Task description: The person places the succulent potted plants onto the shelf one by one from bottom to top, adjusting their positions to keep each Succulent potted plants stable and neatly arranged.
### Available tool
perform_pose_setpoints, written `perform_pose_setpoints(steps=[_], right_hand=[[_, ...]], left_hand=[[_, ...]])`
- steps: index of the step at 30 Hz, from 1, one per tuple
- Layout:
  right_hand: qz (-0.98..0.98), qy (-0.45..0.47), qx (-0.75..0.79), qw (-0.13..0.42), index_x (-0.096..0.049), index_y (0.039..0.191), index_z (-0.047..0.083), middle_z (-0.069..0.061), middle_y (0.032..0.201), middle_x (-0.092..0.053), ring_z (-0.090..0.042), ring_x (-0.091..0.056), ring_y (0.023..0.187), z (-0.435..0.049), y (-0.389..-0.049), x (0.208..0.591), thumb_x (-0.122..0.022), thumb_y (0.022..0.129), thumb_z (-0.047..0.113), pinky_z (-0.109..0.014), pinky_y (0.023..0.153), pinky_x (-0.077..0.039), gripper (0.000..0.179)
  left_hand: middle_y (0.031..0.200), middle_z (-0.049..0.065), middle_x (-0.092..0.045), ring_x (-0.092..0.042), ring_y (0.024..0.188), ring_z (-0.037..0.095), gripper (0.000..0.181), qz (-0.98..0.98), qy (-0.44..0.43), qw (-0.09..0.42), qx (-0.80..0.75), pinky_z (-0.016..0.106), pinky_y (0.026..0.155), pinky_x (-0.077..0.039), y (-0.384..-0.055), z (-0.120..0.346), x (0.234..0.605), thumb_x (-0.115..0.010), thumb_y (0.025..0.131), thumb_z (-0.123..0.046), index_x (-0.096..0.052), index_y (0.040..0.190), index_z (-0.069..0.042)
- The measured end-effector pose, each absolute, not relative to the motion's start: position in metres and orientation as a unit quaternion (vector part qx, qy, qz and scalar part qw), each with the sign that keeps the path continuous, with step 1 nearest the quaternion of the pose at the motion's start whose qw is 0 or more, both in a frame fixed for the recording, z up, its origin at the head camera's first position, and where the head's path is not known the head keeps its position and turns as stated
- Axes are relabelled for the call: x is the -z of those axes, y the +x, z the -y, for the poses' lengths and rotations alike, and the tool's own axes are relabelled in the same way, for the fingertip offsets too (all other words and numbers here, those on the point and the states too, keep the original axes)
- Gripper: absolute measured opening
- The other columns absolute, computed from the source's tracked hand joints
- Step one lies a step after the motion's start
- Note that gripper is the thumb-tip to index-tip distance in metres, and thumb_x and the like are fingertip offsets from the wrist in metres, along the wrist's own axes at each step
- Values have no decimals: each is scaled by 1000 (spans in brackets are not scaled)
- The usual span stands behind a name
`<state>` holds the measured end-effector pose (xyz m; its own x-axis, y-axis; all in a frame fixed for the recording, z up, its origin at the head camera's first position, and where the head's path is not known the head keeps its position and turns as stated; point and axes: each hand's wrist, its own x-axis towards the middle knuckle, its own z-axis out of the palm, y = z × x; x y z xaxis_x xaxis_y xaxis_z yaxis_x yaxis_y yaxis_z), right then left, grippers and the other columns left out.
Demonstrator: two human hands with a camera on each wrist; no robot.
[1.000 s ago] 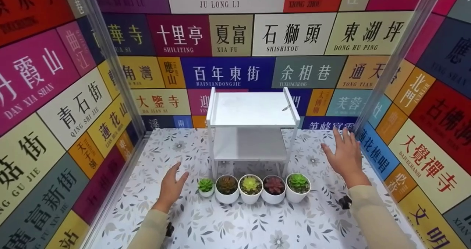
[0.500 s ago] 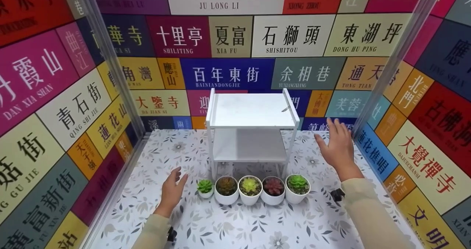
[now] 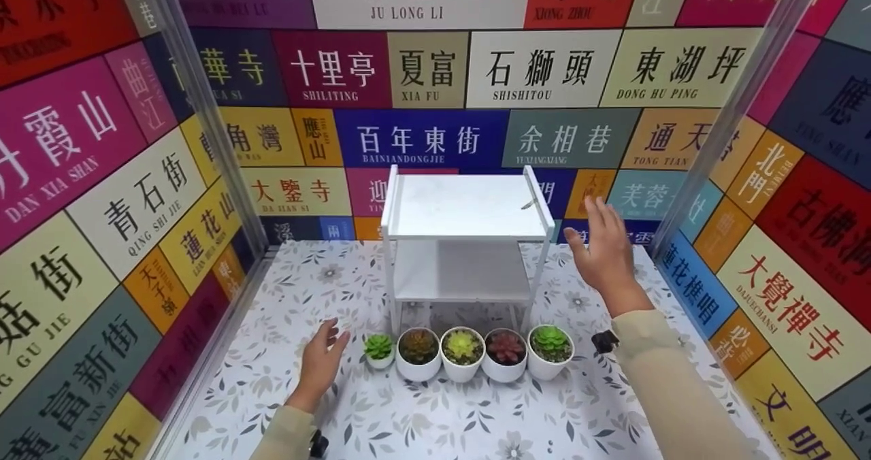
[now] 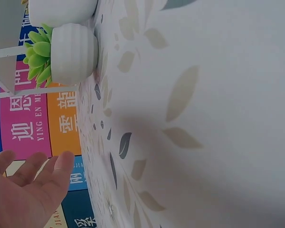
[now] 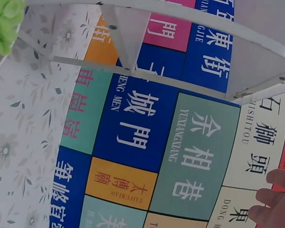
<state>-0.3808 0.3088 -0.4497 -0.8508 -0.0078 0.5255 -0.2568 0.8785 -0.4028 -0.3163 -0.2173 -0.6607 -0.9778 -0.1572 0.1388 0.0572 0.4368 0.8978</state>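
A white two-tier shelf (image 3: 466, 205) stands at the middle back. Before it runs a row of succulents in white pots: a small green one (image 3: 379, 350), a brown one (image 3: 419, 354), a yellow-green one (image 3: 463, 354), a dark red one (image 3: 505, 354) and a larger green one (image 3: 550, 351). My left hand (image 3: 322, 365) hovers left of the small pot, fingers relaxed, holding nothing. Raised to the right of the shelf, my right hand (image 3: 604, 249) has its fingers extended and holds nothing. The left wrist view shows the small ribbed pot (image 4: 73, 54) beyond the left hand (image 4: 33, 190).
A floral cloth (image 3: 326, 276) covers the table. Walls printed with coloured name panels (image 3: 544, 65) enclose it at the back and both sides. A metal corner post (image 3: 738, 92) rises at the right, and another corner post (image 3: 211, 120) at the left.
My right hand has moved up and left, closer to the shelf's right side. The left hand has shifted slightly down, toward the table's front. Pots and shelf stay in place.
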Motion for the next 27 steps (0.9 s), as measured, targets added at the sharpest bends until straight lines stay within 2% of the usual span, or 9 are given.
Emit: perform_pose_setpoints(steps=[6, 14, 19, 27], right_hand=[[937, 83, -228, 251, -22, 170, 10, -22, 175, -24, -47, -21, 162, -295, -390, 442, -44, 106, 65, -69, 129, -19, 87], [942, 98, -222, 230, -19, 171, 12, -20, 177, -20, -46, -21, 162, -289, -397, 428, -42, 106, 64, -68, 129, -20, 86], [943, 104, -234, 211, -19, 171, 12, -17, 178, -16, -44, -17, 164, -283, -401, 414, -43, 107, 62, -67, 131, -16, 84], [953, 103, -244, 146, -14, 172, 11, -14, 180, -7, -41, -9, 166, -266, -409, 399, -39, 105, 71, -65, 132, -10, 93]], left_hand=[[148, 30, -58, -58, 134, 47, 56, 844, 32, 106, 524, 61, 112, -49, -308, 218, 661, -60, 109, -34, -51, 154, -3], [148, 29, -59, -58, 134, 47, 55, 850, 31, 99, 516, 61, 112, -49, -305, 217, 664, -57, 110, -36, -51, 154, -3], [147, 29, -59, -59, 134, 46, 55, 854, 33, 96, 510, 60, 112, -49, -304, 215, 665, -57, 110, -36, -51, 154, -2], [150, 27, -58, -57, 137, 46, 55, 848, 35, 96, 520, 61, 114, -47, -304, 213, 660, -57, 110, -35, -51, 155, -4]])
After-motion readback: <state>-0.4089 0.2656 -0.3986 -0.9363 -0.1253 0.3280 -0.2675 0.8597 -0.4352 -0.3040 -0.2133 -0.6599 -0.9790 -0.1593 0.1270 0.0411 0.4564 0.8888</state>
